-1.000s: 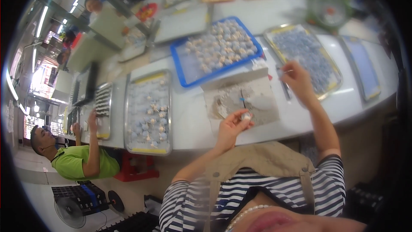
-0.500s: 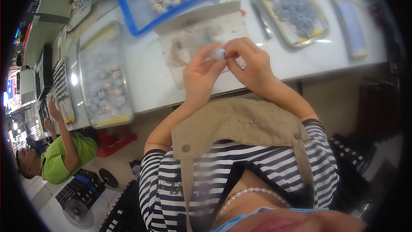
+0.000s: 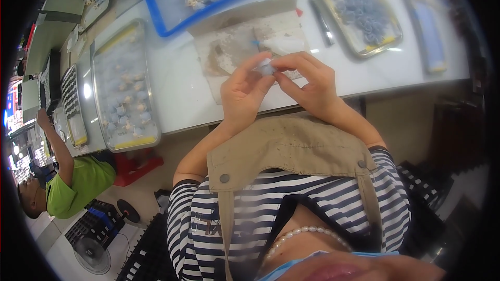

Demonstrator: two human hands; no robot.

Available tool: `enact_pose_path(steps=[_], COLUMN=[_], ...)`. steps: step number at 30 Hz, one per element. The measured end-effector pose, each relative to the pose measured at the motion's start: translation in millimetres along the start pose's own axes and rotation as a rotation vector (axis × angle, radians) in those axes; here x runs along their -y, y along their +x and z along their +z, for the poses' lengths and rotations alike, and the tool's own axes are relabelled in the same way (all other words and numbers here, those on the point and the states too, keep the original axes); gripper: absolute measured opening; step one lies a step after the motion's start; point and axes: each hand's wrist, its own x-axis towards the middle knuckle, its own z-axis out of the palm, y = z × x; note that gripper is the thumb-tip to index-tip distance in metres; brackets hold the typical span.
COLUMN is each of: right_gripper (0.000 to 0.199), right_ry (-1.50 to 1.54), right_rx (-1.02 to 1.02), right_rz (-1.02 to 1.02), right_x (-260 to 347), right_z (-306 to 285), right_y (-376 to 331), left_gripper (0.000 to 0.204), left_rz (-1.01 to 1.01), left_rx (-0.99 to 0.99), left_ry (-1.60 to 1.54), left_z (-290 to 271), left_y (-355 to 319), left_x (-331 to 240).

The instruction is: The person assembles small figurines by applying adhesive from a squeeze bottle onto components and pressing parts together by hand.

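My left hand (image 3: 242, 93) and my right hand (image 3: 307, 86) meet in front of my chest, fingertips pinched together on a small pale blue-white piece (image 3: 267, 67). They hover over the near edge of a stained work mat (image 3: 232, 47) on the white table (image 3: 177, 88). On the mat lies a small blue-tipped tool (image 3: 256, 41) beside a white lump. A blue tray (image 3: 161, 8) of small pale pieces stands beyond the mat.
A steel tray (image 3: 101, 125) with several small pieces lies to the left, another steel tray (image 3: 375, 49) of bluish pieces to the right. A dark pen-like tool (image 3: 323, 21) rests between mat and right tray. A person in a green shirt (image 3: 78, 182) sits at far left, beside a red stool (image 3: 135, 166).
A second ago my right hand reached toward the right tray and my left hand was over the mat. Both hands have come together on the small piece, and the view has tilted down.
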Motion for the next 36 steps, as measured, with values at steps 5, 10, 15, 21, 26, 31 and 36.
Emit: enact_pose_path(steps=[5, 10, 15, 21, 26, 31, 36], right_gripper=[0.02, 0.019, 0.019, 0.016, 0.016, 0.017, 0.018], right_ry=[0.016, -0.036, -0.085, -0.102, -0.111, -0.04, -0.003], right_rx=[-0.054, -0.041, -0.018, 0.023, 0.075, 0.13, 0.146], right_rz=[0.055, 0.008, -0.002, 0.045, 0.005, -0.023, -0.061], right_x=[-4.2, -10.5, -16.9, -14.0, -15.1, -21.5, -33.5], right_z=[0.9, -5.0, -7.0, -13.4, -15.8, -19.6, -26.1], right_y=[-8.2, -14.8, -21.0, -21.4, -18.3, -12.1, -9.2], left_gripper=[0.032, 0.032, 0.032, 0.029, 0.026, 0.023, 0.025], left_rz=[0.002, 0.006, -0.011, 0.017, 0.035, 0.05, 0.139], left_rx=[-0.048, -0.017, -0.086, -0.027, -0.032, -0.009, 0.017], left_ry=[0.008, 0.047, 0.073, 0.186, 0.247, 0.329, 0.35], left_z=[6.0, 8.5, 15.7, 13.3, 10.9, 8.4, 6.0], left_y=[1.4, 0.5, 1.5, 1.0, 1.4, 0.0, 0.8], left_x=[4.5, 14.6, 20.3, 22.5, 23.3, 18.1, 19.7])
